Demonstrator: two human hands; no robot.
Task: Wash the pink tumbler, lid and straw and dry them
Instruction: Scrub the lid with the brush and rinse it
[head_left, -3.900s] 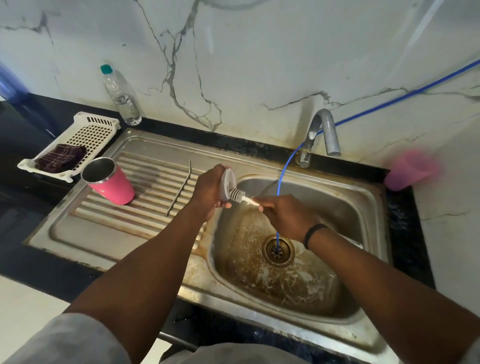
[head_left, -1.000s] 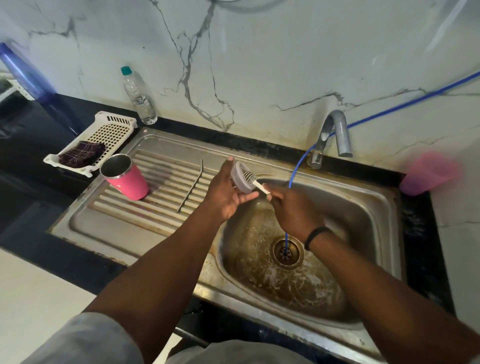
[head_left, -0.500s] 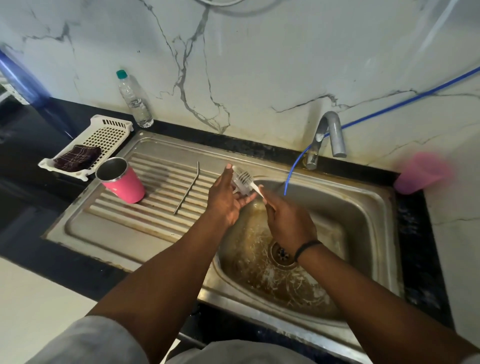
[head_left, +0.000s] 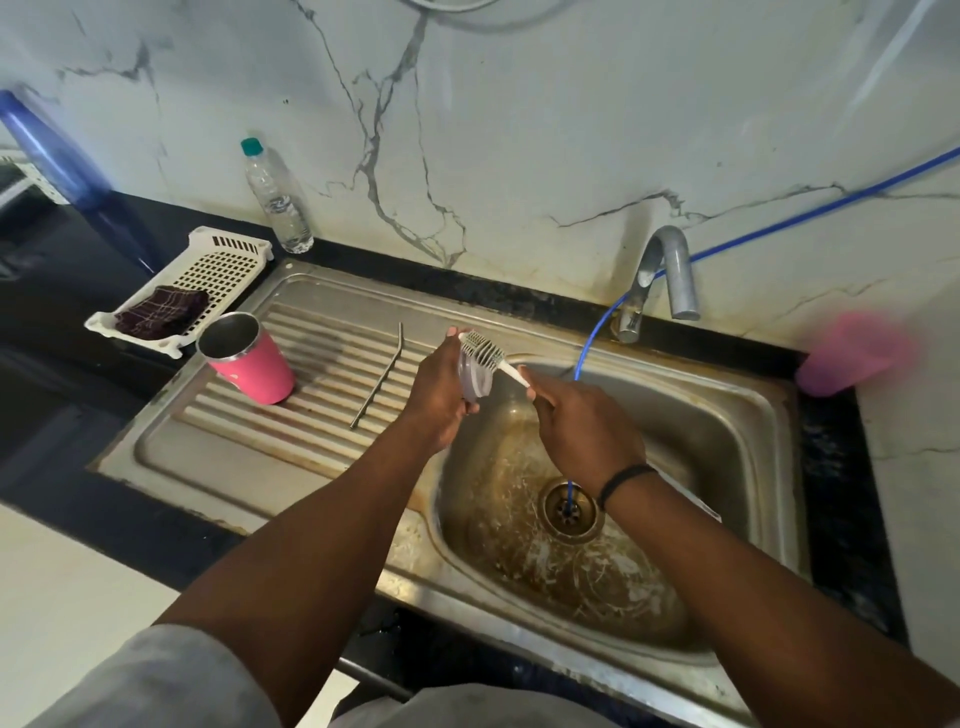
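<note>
Blue bottle (head_left: 47, 150): far left, leaning against the marble wall, partly cut off by the frame.
White basket (head_left: 228, 265): on the dark counter beside the sink's draining board; a dark checked cloth (head_left: 161, 312) lies in its near end.
Water bottle (head_left: 275, 200): clear, green cap, upright against the wall behind the basket.
Pink tumbler (head_left: 252, 361): upright on the ribbed draining board, open steel mouth up, no lid on it.
Straw (head_left: 379, 382): metal, bent at the top, lying flat along the ribs just right of the tumbler, apart from it.
Left hand (head_left: 441, 400): closed around the lid (head_left: 474, 379), holding it on edge over the basin's left rim.
Brush (head_left: 485, 356): its bristles press on the lid's top edge; white handle runs right.
Right hand (head_left: 582, 426): gripping the brush handle, a black band on the wrist.
Sink (head_left: 737, 415): stained basin, a blue hose (head_left: 587, 348) dropping into the drain.
Tap (head_left: 667, 270): seems to be off, though a thin stream would be hard to see.
Pink cup (head_left: 852, 353): blurred, on the right counter.
</note>
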